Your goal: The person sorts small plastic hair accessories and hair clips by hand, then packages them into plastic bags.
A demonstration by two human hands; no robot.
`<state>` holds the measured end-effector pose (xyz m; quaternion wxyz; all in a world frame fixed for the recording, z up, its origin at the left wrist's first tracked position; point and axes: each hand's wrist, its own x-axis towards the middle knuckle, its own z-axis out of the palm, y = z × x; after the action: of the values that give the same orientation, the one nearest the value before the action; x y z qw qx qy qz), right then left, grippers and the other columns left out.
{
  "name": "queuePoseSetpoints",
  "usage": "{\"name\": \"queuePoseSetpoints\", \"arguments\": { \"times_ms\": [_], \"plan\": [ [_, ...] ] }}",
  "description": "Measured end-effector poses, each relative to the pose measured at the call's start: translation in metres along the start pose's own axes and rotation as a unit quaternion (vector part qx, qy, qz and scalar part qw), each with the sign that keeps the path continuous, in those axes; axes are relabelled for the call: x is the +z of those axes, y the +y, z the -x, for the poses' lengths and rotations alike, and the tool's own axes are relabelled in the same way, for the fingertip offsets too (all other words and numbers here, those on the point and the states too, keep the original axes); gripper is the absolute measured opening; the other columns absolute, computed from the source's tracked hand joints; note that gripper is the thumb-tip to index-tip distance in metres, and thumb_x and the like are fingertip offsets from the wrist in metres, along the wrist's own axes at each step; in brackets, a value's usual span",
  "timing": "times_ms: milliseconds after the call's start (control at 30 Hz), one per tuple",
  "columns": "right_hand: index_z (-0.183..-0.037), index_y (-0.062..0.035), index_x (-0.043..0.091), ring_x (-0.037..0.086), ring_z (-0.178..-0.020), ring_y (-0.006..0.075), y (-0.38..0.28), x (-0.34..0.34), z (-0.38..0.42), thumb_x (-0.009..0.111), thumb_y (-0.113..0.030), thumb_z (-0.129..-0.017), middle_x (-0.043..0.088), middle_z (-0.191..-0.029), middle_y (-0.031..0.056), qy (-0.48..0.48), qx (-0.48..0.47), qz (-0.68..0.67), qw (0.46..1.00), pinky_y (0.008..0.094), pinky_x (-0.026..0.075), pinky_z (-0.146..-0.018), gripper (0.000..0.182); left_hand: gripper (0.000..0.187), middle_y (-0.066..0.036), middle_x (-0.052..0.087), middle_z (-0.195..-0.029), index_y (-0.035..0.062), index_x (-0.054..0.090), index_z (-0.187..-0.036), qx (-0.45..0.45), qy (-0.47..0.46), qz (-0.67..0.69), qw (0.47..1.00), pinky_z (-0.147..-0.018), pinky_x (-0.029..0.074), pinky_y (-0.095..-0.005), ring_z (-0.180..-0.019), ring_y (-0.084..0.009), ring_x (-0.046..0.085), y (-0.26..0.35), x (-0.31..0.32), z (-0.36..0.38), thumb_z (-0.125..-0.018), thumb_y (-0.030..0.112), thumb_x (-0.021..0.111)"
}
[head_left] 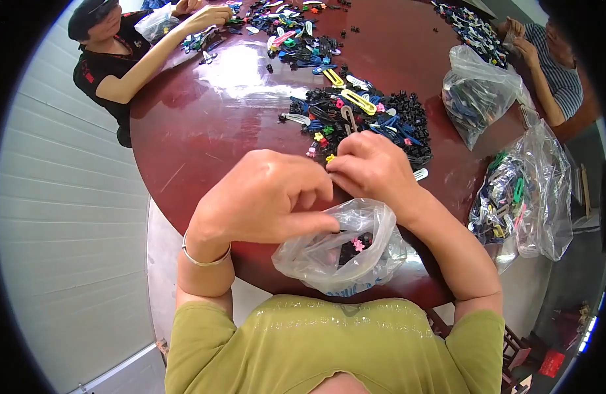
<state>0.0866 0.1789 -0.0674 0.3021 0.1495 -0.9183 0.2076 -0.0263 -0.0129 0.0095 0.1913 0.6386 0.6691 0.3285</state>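
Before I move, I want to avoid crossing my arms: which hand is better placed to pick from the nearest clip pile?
Right, I'd judge: the right hand is at the near edge of the clip pile, while the left hand hovers by the open plastic bag.

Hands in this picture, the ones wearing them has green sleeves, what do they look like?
Both the left hand and right hand are bare, with no gloves. A thin, silvery bracelet circles the left wrist; none shows on the right. The left sleeve and right sleeve are short and yellowish green.
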Motion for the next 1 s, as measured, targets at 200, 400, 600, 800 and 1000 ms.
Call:
{"name": "queuePoseSetpoints", "arguments": {
  "times_ms": [200,400,600,800,1000],
  "plan": [
    [-0.091,-0.0036,0.073,0.059,-0.066,0.0074,-0.005,-0.029,-0.007,0.077,-0.006,-0.080,0.068,-0.079,0.0023,0.003,0.269,-0.270,0.925,0.0228,0.047,-0.057,0.012,0.022,-0.007,0.065,-0.063,0.0050,0.065,-0.084,-0.061,-0.112,-0.013,0.992,-0.051,0.048,-0.0339,-0.054,-0.0260,0.063,-0.012,0.010,-0.004,-0.075,0.018,0.080],
    [-0.089,-0.0019,0.070,0.061,-0.067,0.0065,-0.035,-0.074,-0.017,0.078,-0.002,-0.077,0.069,-0.078,0.0024,-0.017,0.212,-0.371,0.904,0.0229,0.047,-0.057,0.014,0.012,-0.006,0.064,-0.059,0.0046,0.066,-0.083,-0.014,-0.019,0.077,0.997,-0.049,0.046,-0.0285,-0.050,-0.0169,0.062,-0.002,0.006,-0.002,-0.076,0.005,0.076],
    [-0.082,-0.0062,0.066,0.067,-0.066,0.0247,-0.068,-0.090,-0.022,0.077,-0.007,-0.075,0.068,-0.076,0.0067,-0.076,0.035,-0.184,0.979,0.0350,0.053,-0.058,0.013,0.012,-0.001,0.062,-0.057,0.0030,0.067,-0.081,-0.017,0.069,0.168,0.983,-0.046,0.041,-0.0220,-0.048,-0.0050,0.055,0.008,0.008,-0.003,-0.075,-0.001,0.077],
    [-0.070,-0.0071,0.054,0.064,-0.062,0.0231,-0.084,-0.104,-0.009,0.064,-0.010,-0.074,0.058,-0.064,0.0049,-0.253,-0.005,-0.045,0.966,0.0358,0.051,-0.055,0.011,0.012,-0.001,0.063,-0.059,0.0051,0.068,-0.078,0.045,0.086,0.171,0.981,-0.046,0.042,-0.0230,-0.047,-0.0086,0.057,0.013,0.014,-0.004,-0.073,-0.001,0.077],
    [-0.078,-0.0070,0.057,0.065,-0.065,0.0209,-0.087,-0.094,-0.007,0.065,-0.010,-0.076,0.057,-0.068,0.0040,-0.201,-0.002,0.007,0.980,0.0340,0.051,-0.052,0.008,0.013,-0.003,0.066,-0.064,0.0062,0.068,-0.078,0.149,0.092,0.167,0.970,-0.047,0.045,-0.0248,-0.050,-0.0154,0.062,0.009,0.014,-0.004,-0.072,0.000,0.078]
  ]
}}
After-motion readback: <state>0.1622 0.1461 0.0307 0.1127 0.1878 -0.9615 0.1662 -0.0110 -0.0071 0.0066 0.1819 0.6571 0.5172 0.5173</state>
